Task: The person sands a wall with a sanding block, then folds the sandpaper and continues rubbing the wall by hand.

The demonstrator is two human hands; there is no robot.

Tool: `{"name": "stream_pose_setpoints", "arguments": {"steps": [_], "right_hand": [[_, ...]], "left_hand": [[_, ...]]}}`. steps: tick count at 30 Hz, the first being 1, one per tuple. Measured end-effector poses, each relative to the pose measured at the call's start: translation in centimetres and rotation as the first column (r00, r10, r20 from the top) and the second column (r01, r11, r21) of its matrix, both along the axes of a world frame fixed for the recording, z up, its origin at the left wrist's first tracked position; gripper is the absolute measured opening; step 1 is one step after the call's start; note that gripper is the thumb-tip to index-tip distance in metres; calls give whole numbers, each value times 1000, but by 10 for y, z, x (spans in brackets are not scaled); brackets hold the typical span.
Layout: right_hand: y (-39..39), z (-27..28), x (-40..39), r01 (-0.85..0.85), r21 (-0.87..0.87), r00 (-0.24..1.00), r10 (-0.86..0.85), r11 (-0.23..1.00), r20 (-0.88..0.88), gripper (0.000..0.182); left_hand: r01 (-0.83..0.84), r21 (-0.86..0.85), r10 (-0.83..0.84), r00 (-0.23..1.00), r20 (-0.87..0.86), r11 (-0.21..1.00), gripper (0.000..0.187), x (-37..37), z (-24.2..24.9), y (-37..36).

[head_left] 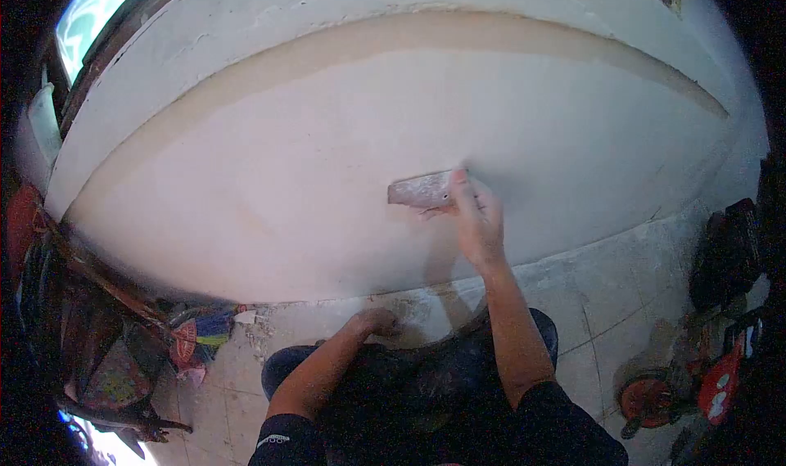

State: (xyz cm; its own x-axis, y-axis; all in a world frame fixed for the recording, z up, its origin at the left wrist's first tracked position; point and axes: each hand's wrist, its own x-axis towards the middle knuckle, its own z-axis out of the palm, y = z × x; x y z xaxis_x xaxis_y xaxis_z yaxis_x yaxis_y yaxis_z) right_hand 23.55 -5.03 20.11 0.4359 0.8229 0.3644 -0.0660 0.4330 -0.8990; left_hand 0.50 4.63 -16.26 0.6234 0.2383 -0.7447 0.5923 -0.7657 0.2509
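Observation:
My right hand [475, 216] is closed around one end of a flat, dusty grey-brown block [420, 191], with the thumb on top. The block lies against, or very close to, a broad white plastered wall panel [286, 163]; the exact contact cannot be made out. White smears cover the block's upper face, and a small dark hole shows near my thumb. My left hand [377, 323] rests by my left knee at the panel's lower edge. Its fingers are in shadow and too dim to read, and no object shows in it.
A raised white ledge [270, 36] curves above the panel. Tiled floor [622, 335] lies below it. Cluttered cloths [201, 335] and a wooden piece [115, 290] are at the left. At the right are dark bags [725, 253], a reddish round object [648, 399] and a red item [720, 388].

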Motion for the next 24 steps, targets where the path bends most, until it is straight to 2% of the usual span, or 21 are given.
{"name": "stream_pose_setpoints", "arguments": {"steps": [2, 4, 5, 7, 9, 11, 13, 14, 16, 17, 19, 21, 22, 23, 24], "right_hand": [[1, 0, 0, 36, 48, 998, -33, 998, -54, 42], [-4, 5, -3, 20, -7, 999, -20, 1000, -32, 36], [-6, 5, -5, 20, -7, 999, -20, 1000, -31, 36], [-7, 5, -11, -49, -41, 982, 56, 998, 181, 27], [-5, 0, -16, -16, -22, 982, 19, 1000, 186, 24], [-4, 2, -17, 16, -1, 981, -15, 1000, 191, 21], [-8, 11, -13, 282, 42, 959, -282, 958, -22, 20], [-8, 14, -8, 271, 42, 963, -270, 962, -27, 20], [-5, 20, 1, 467, 213, 878, -422, 858, -225, 22], [-5, 20, -2, 464, 216, 880, -419, 859, -224, 22], [-8, 14, -8, 341, 35, 940, -340, 939, -33, 14], [-2, -2, -22, 121, -25, 976, -115, 992, 186, 14], [0, -8, -23, 129, -21, 974, -123, 991, 188, 14], [3, -13, -24, 127, 20, 960, -128, 992, 247, 13], [5, -14, -26, 120, 56, 943, -132, 991, 304, 13]], "left_hand": [[17, -3, -16, 1000, 24, 1000, 52, -1, -21, 4], [35, -2, -35, 998, 49, 999, 53, -1, -12, 2], [11, -25, -8, 993, 117, 1000, 53, -5, -6, 1], [-11, -47, 20, 983, 184, 999, 52, -6, -2, 1], [32, 26, -37, 975, 217, 999, 54, -5, -3, 1], [29, 19, -32, 980, 198, 999, 55, 0, -9, 4], [12, -5, -11, 988, 155, 1000, 57, 1, -18, 4], [-2, -14, 4, 991, 132, 1000, 58, -1, -21, 4], [-24, -18, 26, 994, 110, 1000, 59, -2, -10, 5], [-1, 17, 1, 999, 53, 1000, 60, 1, 1, 4], [30, 49, -30, 1000, -2, 998, 61, 3, 25, -5], [-14, 85, -4, 979, 202, 996, 59, -4, 43, -11], [-6, 89, -13, 979, 205, 996, 59, -4, 27, -8], [23, 82, -56, 903, 426, 996, 58, -5, 11, -6], [51, 77, -88, 779, 621, 996, 57, -8, 0, -4]]}}
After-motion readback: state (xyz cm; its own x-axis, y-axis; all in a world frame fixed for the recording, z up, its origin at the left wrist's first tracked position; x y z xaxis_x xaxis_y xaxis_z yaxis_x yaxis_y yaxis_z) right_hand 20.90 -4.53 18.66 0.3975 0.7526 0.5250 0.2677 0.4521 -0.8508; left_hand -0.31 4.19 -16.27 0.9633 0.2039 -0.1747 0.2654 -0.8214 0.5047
